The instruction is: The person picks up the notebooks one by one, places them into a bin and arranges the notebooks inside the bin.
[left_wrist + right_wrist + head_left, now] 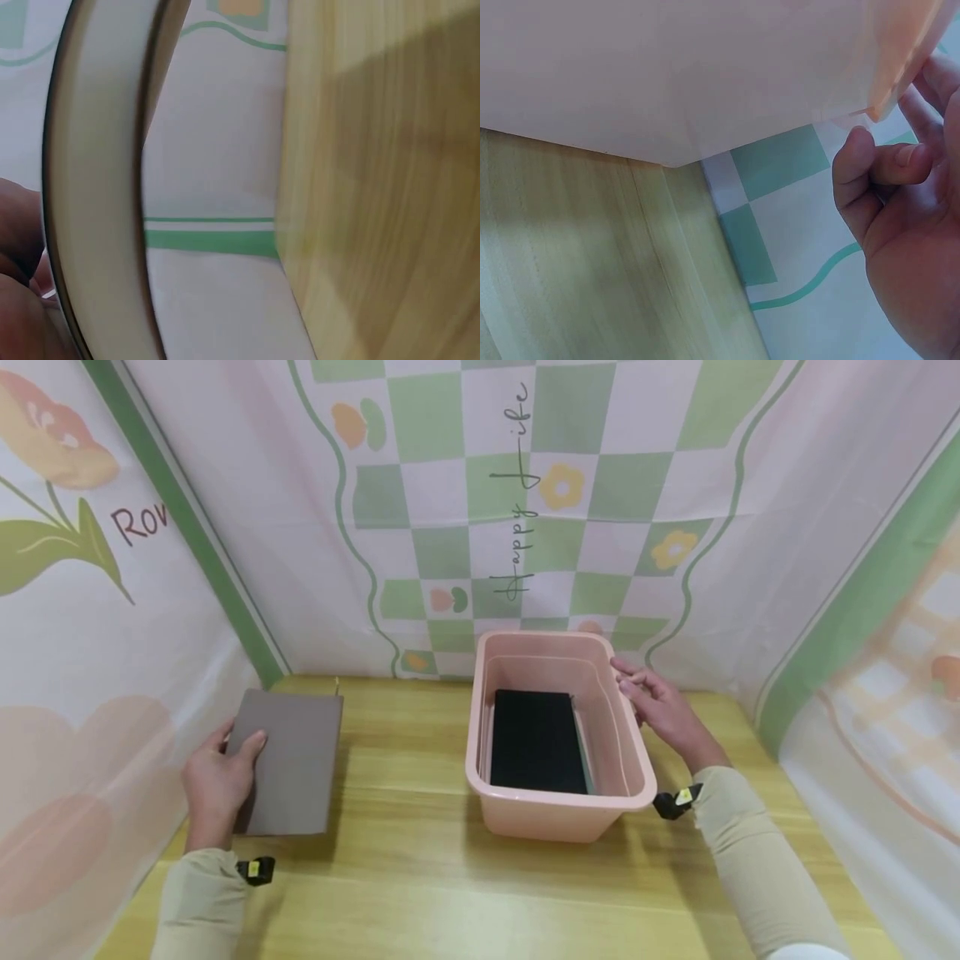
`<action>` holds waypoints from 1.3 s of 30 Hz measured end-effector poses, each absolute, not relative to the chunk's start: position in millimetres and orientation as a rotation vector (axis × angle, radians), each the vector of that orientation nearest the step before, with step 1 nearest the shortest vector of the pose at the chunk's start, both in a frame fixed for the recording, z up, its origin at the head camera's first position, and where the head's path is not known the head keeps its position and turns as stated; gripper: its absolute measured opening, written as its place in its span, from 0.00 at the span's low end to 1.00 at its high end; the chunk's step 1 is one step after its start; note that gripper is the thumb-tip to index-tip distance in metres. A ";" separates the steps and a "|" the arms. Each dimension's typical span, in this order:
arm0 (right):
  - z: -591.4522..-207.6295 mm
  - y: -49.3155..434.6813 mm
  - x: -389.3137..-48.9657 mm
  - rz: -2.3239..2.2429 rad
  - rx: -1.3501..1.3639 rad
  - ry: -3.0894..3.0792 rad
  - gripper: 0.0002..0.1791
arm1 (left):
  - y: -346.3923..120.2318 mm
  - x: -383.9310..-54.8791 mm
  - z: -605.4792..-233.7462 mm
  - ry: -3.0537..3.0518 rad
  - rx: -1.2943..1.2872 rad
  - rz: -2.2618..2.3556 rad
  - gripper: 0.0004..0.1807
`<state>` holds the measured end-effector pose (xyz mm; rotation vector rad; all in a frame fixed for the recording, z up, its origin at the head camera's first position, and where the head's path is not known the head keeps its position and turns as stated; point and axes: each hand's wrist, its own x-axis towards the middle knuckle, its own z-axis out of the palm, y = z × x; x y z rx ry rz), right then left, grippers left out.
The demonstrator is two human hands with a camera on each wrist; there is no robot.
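Note:
My left hand (219, 777) grips a grey-brown hardcover notebook (292, 764) by its left side, thumb flat on the cover and fingers behind. A short ribbon shows at its top right corner. The notebook's pale page block (97, 180) stands edge-on in the left wrist view, with fingers (19, 315) beside it. A pink plastic bin (540, 817) sits at centre right, with a black-covered book (536, 739) lying inside. Against the bin's right rim rest fingertips of my right hand (667, 710); in the right wrist view other fingers are bent below the rim.
Everything stands on a wood-grain table (397, 877). A patterned cloth (502, 510) with green checks hangs at the back, and printed cloth walls rise on both sides. The bin's far end is near the back cloth. Dark wrist cameras (675, 802) are strapped on both sleeves.

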<state>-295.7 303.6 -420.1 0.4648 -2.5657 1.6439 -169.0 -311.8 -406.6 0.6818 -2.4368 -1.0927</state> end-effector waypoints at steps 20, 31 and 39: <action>-413.3 309.5 -300.5 1.553 0.430 -2.704 0.22 | -279.4 -182.3 -369.1 -2.333 0.617 -1.230 0.32; -406.4 310.1 -300.9 1.583 0.374 -2.774 0.26 | -261.1 -191.5 -351.9 -2.321 0.560 -1.347 0.33; -405.2 311.1 -301.3 1.547 0.358 -2.788 0.26 | -245.2 -200.1 -337.5 -2.324 0.496 -1.436 0.36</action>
